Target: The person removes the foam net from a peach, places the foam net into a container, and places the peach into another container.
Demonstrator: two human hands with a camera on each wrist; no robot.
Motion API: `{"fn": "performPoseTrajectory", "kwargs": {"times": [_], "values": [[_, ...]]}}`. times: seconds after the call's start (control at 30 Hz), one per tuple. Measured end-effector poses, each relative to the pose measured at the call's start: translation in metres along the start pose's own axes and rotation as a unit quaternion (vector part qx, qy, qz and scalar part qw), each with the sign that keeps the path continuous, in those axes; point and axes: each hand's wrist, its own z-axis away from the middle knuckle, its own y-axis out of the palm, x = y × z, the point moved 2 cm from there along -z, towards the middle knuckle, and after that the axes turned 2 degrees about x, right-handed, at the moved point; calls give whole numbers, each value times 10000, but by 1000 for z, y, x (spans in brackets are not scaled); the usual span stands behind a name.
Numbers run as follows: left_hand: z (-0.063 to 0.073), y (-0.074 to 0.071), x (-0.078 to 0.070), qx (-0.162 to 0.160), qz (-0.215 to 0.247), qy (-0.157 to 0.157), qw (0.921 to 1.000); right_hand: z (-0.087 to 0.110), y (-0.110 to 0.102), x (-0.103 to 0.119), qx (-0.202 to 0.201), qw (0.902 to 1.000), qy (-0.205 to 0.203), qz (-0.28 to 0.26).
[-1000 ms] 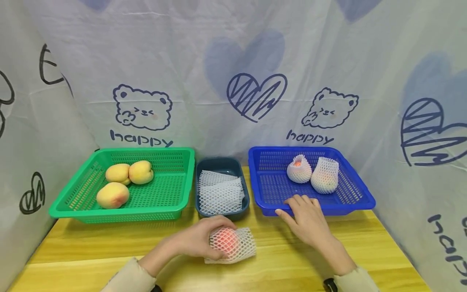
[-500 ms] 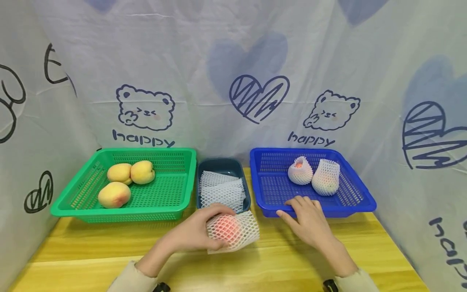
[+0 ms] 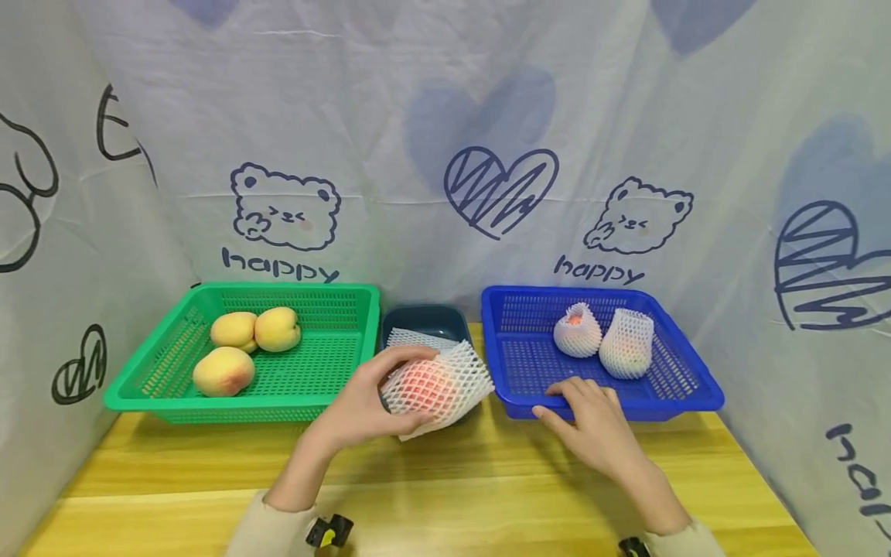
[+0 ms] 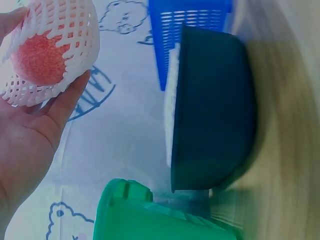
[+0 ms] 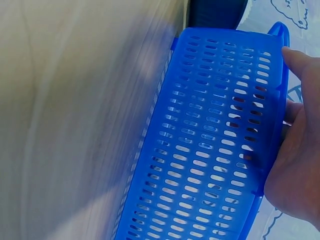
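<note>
My left hand [image 3: 369, 402] grips a reddish peach [image 3: 426, 385] in a white foam net sleeve [image 3: 469, 379], whose loose end points right. In the head view it hangs in front of and over the dark tray [image 3: 425, 313], hiding much of it. In the left wrist view, thumb and fingers lie around the netted peach [image 4: 42, 59], bare through the net's opening. My right hand [image 3: 599, 425] holds the near rim of the blue basket [image 3: 518, 408], fingers over it and thumb outside. Inside that basket sit two netted peaches [image 3: 578, 331], partly bare on top.
At left stands a green basket [image 3: 327, 402] with three bare yellow peaches [image 3: 224, 371]. More flat foam nets [image 3: 418, 338] lie in the dark tray between the baskets. A printed cloth [image 3: 390, 155] hangs close behind, over the back of the wooden table [image 3: 487, 495].
My left hand has lifted the netted peach up and away from me, from above the table in front of the dark tray to over it. The right hand stays on the blue basket's rim.
</note>
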Motion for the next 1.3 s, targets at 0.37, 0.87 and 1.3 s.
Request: {"fn": "performPoseTrajectory", "kwargs": {"times": [0.37,0.87,1.3], "values": [[-2,-9,-5,-349,152,156,9992,-6,-8,16,-527,9902,28,-1296],[-6,-4,-17,-254,-444,643,9966,-42,-4,107,264,8185,432,-5722],[-7,7,-21,-110,-1301,1082,9855,-53,14,132,669,7965,643,-5975]]}}
